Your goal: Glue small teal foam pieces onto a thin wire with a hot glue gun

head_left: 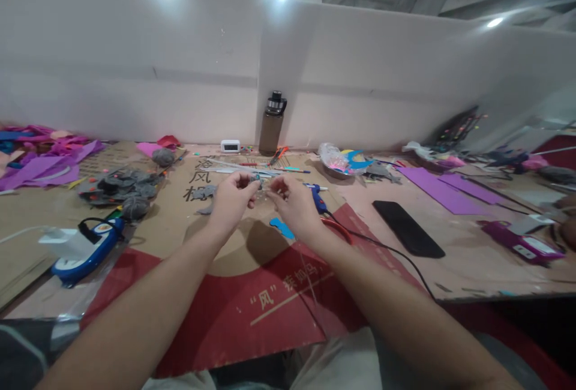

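My left hand (231,201) and my right hand (294,201) are raised together above the cardboard-covered table (202,246), fingertips nearly touching. Both pinch a small grey and teal craft piece (260,182) between them; its shape is too small to make out. A blue foam cut-out (282,228) lies on the cardboard under my right wrist. Just right of my right hand rests a blue glue gun (317,197), its black cord (387,249) trailing toward the table's front edge.
A brown water bottle (272,123) and a white clock (230,146) stand by the back wall. Grey felt pieces (121,186) and purple foam scraps (40,159) lie left. A black pad (407,228), purple sheets (450,189) and a purple device (522,245) lie right.
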`<state>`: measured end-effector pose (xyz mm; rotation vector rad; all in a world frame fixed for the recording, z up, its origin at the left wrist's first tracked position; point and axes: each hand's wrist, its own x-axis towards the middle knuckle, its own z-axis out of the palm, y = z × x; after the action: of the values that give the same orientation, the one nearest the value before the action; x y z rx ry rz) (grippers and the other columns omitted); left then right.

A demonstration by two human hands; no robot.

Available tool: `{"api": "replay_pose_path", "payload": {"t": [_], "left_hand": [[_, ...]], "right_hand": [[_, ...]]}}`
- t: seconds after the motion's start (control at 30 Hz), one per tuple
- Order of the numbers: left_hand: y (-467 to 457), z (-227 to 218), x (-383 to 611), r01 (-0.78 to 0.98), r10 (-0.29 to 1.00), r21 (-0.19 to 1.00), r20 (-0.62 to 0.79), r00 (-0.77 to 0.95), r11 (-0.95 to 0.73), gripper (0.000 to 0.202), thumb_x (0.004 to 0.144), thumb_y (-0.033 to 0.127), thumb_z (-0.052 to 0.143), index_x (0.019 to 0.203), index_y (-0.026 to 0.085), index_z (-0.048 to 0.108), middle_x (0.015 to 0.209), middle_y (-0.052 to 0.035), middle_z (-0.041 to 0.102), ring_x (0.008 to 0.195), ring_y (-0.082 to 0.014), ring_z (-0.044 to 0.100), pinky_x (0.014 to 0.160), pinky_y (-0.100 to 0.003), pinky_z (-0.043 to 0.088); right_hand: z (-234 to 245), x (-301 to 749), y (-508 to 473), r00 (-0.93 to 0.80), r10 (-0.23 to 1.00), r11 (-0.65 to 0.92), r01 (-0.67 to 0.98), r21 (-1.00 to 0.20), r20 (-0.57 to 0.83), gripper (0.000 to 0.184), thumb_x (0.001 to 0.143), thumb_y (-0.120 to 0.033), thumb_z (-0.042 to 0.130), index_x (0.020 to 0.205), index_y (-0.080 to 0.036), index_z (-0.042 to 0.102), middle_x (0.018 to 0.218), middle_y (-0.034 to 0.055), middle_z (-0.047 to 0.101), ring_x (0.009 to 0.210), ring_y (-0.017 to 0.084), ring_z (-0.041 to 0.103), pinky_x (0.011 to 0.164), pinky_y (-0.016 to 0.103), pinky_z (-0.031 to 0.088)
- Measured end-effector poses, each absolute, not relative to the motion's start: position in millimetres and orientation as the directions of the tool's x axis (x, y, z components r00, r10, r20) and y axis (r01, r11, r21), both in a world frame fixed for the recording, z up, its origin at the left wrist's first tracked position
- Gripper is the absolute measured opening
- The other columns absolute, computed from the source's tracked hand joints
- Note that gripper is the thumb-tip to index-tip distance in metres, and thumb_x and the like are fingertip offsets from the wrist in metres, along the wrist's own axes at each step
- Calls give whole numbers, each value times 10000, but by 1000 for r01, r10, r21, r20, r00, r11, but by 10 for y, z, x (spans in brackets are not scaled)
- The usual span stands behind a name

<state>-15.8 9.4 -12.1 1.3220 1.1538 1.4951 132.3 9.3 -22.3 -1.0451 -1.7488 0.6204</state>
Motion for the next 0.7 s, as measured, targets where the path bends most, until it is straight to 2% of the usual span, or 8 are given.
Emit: {"api": "replay_pose_path", "payload": {"t": [0.03, 0.1, 0.2, 0.43, 0.57, 0.7], "left_hand": [[101, -131, -161, 8, 959, 967, 254, -126, -255, 208, 700, 308, 689, 793, 154, 584, 601, 35, 534, 480, -74, 478, 420, -188, 392], [113, -152, -167, 25, 958, 966, 257, -126, -256, 205, 700, 306, 690, 799, 157, 590, 585, 34, 534, 476, -79, 482, 414, -187, 393], [118, -174, -168, 35, 960, 965, 262, -102, -259, 196, 697, 307, 695, 791, 166, 596, 567, 37, 539, 455, -77, 476, 408, -186, 385], [80, -156, -146, 55, 970, 969, 243, -7, -242, 185, 719, 291, 675, 833, 161, 609, 560, 52, 528, 419, -63, 456, 416, -189, 384], [55, -130, -124, 67, 972, 970, 233, 16, -234, 177, 729, 279, 658, 847, 153, 624, 579, 44, 533, 444, -67, 457, 423, -194, 387], [30, -100, -104, 78, 973, 970, 225, 45, -228, 187, 730, 270, 650, 870, 146, 658, 583, 41, 526, 467, -69, 452, 438, -194, 392]], "right_hand": [[-202, 1343, 103, -164, 838, 539, 405, -739, 521, 66, 825, -252, 583, 835, -206, 536, 785, -7, 583, 650, 127, 531, 641, 284, 434], [-150, 1380, 114, -168, 779, 603, 466, -647, 605, 68, 842, -243, 572, 790, -199, 572, 789, 13, 607, 724, 147, 549, 705, 294, 430], [-97, 1399, 131, -184, 728, 636, 541, -550, 661, 93, 877, -243, 530, 815, -194, 579, 841, 42, 627, 806, 170, 555, 748, 300, 413], [-81, 1338, 161, -222, 780, 515, 759, -399, 585, 289, 978, -324, 301, 865, -193, 532, 864, 74, 624, 784, 193, 542, 672, 298, 342], [-37, 1314, 164, -220, 819, 438, 836, -330, 530, 322, 984, -331, 299, 815, -195, 537, 791, 59, 634, 713, 182, 542, 630, 294, 295], [-8, 1316, 177, -199, 842, 393, 863, -317, 501, 356, 982, -345, 324, 772, -192, 567, 739, 47, 644, 664, 168, 540, 608, 293, 270]]}}
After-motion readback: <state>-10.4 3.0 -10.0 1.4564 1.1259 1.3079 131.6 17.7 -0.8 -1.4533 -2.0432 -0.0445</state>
